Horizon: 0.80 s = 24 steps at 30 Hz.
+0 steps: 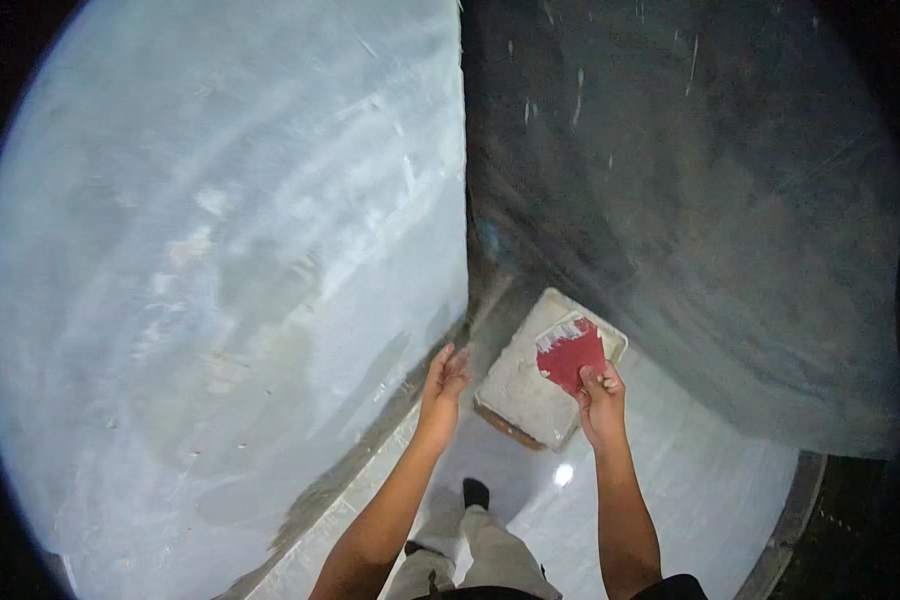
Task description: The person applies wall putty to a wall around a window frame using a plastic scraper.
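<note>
My right hand (600, 400) grips a red putty scraper (573, 358) by its narrower end, thumb on top. White putty is smeared along the scraper's far left edge. Behind and below the scraper is a pale rectangular tub (520, 385), its surface coated with whitish material and its near edge brownish. The scraper hides part of the tub. My left hand (447, 375) is raised to the left of the tub, near the foot of the pale wall (340, 230). Its fingers are apart and nothing shows in them.
A dark grey wall (690, 220) with thin white streaks rises on the right and meets the pale wall at a vertical corner. Damp-looking darker patches run along the pale wall's base. My feet stand on a shiny light floor (670, 440), which has a curved edge at right.
</note>
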Each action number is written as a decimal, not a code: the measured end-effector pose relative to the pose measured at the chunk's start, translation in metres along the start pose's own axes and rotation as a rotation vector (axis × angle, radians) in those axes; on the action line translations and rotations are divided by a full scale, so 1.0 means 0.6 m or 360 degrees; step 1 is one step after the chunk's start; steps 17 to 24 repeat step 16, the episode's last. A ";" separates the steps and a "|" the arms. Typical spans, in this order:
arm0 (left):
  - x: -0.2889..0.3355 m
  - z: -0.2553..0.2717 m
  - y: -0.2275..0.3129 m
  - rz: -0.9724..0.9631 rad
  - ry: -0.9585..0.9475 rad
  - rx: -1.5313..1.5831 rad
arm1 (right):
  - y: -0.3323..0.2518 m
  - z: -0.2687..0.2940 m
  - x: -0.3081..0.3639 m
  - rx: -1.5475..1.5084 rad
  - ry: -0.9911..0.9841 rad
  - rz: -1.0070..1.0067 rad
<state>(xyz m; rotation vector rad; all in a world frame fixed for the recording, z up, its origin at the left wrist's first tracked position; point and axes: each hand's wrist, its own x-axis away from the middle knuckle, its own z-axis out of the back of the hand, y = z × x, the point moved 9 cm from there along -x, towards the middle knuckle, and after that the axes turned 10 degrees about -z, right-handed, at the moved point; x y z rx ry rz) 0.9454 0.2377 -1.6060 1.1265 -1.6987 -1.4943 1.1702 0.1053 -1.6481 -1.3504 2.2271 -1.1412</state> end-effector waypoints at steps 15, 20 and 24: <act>0.157 -0.106 0.221 -0.0748 -0.0260 -0.0469 | -0.122 -0.151 0.149 -0.0218 -0.0533 0.0436; 0.171 -0.118 0.240 -0.0780 -0.0279 -0.0579 | -0.132 -0.154 0.149 -0.0223 -0.0590 0.0493; 0.171 -0.118 0.240 -0.0780 -0.0279 -0.0579 | -0.132 -0.154 0.149 -0.0223 -0.0590 0.0493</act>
